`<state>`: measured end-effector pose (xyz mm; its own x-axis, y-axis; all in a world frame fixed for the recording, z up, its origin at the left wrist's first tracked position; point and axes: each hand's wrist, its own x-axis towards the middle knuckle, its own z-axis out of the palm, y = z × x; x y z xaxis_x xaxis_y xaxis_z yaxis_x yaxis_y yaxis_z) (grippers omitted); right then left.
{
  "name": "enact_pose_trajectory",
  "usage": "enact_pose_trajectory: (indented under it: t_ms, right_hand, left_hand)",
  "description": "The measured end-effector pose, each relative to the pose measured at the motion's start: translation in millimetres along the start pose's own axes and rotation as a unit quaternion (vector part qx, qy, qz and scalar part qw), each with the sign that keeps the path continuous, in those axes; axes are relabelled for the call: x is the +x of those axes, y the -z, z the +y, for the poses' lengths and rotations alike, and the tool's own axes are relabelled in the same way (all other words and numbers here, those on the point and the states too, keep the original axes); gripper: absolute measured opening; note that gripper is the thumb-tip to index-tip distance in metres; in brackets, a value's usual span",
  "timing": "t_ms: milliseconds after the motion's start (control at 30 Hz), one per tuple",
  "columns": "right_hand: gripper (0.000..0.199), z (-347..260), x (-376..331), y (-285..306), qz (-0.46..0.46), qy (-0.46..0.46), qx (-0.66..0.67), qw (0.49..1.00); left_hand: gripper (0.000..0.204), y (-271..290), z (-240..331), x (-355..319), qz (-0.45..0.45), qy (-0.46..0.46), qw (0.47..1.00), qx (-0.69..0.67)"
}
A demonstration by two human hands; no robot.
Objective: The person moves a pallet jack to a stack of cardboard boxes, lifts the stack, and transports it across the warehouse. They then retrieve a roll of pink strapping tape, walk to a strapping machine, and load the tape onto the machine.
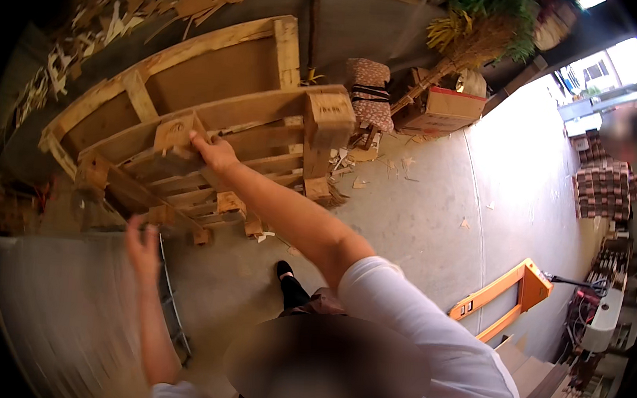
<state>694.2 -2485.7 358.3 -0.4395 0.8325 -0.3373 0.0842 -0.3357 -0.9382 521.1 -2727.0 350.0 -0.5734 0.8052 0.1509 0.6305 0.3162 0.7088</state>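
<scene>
A blurred patch at the bottom centre hides the person's lap, and the grey surface at lower left is smeared by motion, so nothing can be read there. Just above it the left hand (141, 243) is raised with fingers loosely spread, its tips at the lower edge of the wooden pallet (213, 116) — whether it actually touches the wood is hard to tell. A thin metal frame (172, 300) runs down beside that forearm. The right hand (213, 153), on a white-sleeved arm, closes over one of the pallet's blocks, fingers wrapped on top. The pallet stands tilted on edge on the concrete floor (437, 208), leaning against a second pallet behind it, with splinters scattered below. A black shoe (284, 270) shows beneath the arm. To the right an orange pallet truck (505, 296) is partly cut off by the shoulder. Farther back stand a patterned cushioned stool (370, 91) and a brown cardboard box (445, 108) with a red band at its rim — its contents are out of sight. Dry yellow and green plants (482, 25) lean over the box, scrap wood (124, 11) piles at top left, and stacked dark blocks (604, 188) sit at far right.
</scene>
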Motion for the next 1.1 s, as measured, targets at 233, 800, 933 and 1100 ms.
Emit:
enact_pose_trajectory:
  t_ms: [233, 800, 933, 1100]
  right_hand:
    - [0.034, 110.8, -112.9, 214.6, -0.137, 0.134, -0.327, 0.926]
    - [0.036, 210.0, -232.7, 739.9, 0.134, -0.153, -0.216, 0.955]
    - [0.034, 181.8, -204.2, 801.0, 0.126, -0.147, -0.227, 0.954]
    - [0.028, 170.3, -169.4, 885.8, 0.046, -0.166, -0.286, 0.943]
  left_hand:
    - [0.052, -246.9, -46.4, -173.2, -0.366, 0.125, 0.921, 0.042]
    - [0.058, -630.7, 357.9, -42.7, -0.484, 0.104, 0.844, 0.206]
    - [0.062, -780.8, 505.5, 26.0, -0.503, -0.036, 0.853, 0.132]
    - [0.070, -960.4, 610.2, 84.3, -0.414, -0.181, 0.882, 0.131]
